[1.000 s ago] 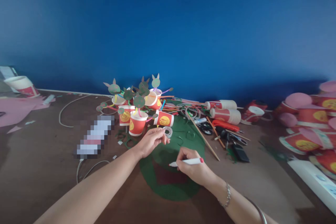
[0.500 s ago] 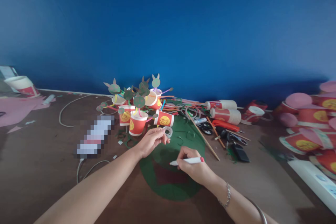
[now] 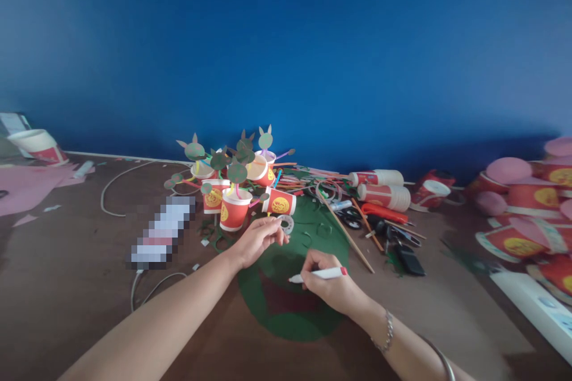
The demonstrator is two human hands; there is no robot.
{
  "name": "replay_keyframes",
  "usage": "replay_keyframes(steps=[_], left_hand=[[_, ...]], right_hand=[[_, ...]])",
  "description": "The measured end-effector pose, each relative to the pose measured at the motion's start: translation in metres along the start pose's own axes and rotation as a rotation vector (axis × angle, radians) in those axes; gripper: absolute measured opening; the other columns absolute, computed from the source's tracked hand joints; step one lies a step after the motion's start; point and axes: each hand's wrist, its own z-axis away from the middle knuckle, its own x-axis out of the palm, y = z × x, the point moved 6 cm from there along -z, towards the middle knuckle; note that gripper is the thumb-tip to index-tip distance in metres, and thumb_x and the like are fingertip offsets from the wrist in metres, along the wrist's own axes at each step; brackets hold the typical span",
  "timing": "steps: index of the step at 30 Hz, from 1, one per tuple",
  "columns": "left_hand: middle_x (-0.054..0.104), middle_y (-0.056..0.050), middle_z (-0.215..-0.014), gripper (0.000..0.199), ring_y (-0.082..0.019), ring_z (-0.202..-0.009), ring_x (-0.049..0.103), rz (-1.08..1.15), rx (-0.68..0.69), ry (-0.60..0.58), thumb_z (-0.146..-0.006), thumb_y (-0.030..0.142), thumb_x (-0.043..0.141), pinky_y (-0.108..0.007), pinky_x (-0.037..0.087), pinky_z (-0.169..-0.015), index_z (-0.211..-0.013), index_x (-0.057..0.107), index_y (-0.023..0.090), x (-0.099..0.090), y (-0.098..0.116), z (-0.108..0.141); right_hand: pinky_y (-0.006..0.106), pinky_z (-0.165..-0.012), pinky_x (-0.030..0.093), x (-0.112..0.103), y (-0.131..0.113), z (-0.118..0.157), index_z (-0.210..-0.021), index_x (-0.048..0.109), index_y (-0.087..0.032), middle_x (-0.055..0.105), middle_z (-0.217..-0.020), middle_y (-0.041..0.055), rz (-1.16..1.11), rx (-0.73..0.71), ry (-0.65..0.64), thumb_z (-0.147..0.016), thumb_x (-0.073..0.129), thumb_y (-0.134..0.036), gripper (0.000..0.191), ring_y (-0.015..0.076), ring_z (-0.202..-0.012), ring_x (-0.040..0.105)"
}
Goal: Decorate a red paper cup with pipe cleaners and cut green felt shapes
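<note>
A white marker (image 3: 324,274) with a red end is pinched in my right hand (image 3: 328,286), its tip pointing left over a dark green paper disc (image 3: 313,331). My left hand (image 3: 263,241) is above the upper left of the disc, thumb and fingers together next to a tape roll (image 3: 286,225). Whether the fingers grip the roll or something small is unclear. A dark reddish area (image 3: 290,302) shows within the green disc, below the marker tip. Just behind my left hand stand red paper cups (image 3: 235,209) with green animal-head cutouts.
A phone (image 3: 163,232) with a cable lies at left. Pipe cleaners, sticks, an orange-handled tool (image 3: 386,212), keys and stacked cups (image 3: 384,196) lie at right. Pink-decorated cups (image 3: 531,196) and a white power strip (image 3: 536,309) are far right, pink paper (image 3: 27,187) far left.
The outline of the reddish area below the marker tip looks different, its upper edge now more curved. Both hands are almost where they were.
</note>
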Motion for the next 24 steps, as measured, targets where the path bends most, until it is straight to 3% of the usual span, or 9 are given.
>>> replay_keyframes(steps=[10,13,16,19,24], left_hand=[[0.054,-0.002,-0.056,0.034,-0.017,-0.071,0.058,0.027,0.008,-0.012,-0.081,0.036,0.057,-0.035,0.041,-0.086,-0.056,0.059,0.014,0.001,0.000,0.000],[0.055,-0.002,-0.056,0.034,-0.017,-0.072,0.058,0.024,0.009,-0.016,-0.081,0.036,0.056,-0.033,0.041,-0.084,-0.055,0.059,0.013,0.001,0.000,0.000],[0.055,-0.002,-0.057,0.037,-0.017,-0.073,0.057,-0.001,-0.002,-0.007,-0.083,0.036,0.053,-0.030,0.040,-0.080,-0.054,0.059,0.014,0.001,0.000,0.000],[0.055,-0.002,-0.056,0.039,-0.017,-0.072,0.058,-0.003,0.003,0.005,-0.085,0.037,0.050,-0.029,0.041,-0.079,-0.054,0.057,0.014,0.001,0.001,0.000],[0.056,-0.002,-0.057,0.038,-0.018,-0.072,0.058,0.003,0.009,0.008,-0.084,0.037,0.051,-0.030,0.041,-0.080,-0.053,0.054,0.015,0.001,0.001,0.001]], right_hand=[[0.021,-0.049,0.033,0.000,0.001,0.001,-0.058,0.052,-0.018,0.060,-0.055,-0.0007,-0.073,0.014,-0.014,-0.067,0.052,-0.015,0.010,0.0113,-0.053,0.051],[0.021,-0.048,0.031,-0.005,0.004,-0.002,-0.059,0.051,-0.018,0.059,-0.053,-0.0004,-0.343,0.041,0.006,-0.070,0.053,-0.021,0.012,0.0104,-0.049,0.046],[0.022,-0.047,0.031,-0.019,0.015,-0.009,-0.066,0.050,-0.019,0.054,-0.055,-0.0019,-0.732,0.082,0.179,-0.074,0.054,-0.029,0.013,0.0100,-0.049,0.043],[0.022,-0.050,0.034,-0.025,0.024,-0.013,-0.074,0.053,-0.019,0.053,-0.059,-0.0012,-0.923,0.107,0.276,-0.076,0.056,-0.034,0.016,0.0114,-0.055,0.046],[0.024,-0.058,0.040,-0.025,0.022,-0.011,-0.079,0.058,-0.017,0.058,-0.066,0.0019,-0.727,0.092,0.294,-0.079,0.055,-0.039,0.021,0.0137,-0.063,0.052]])
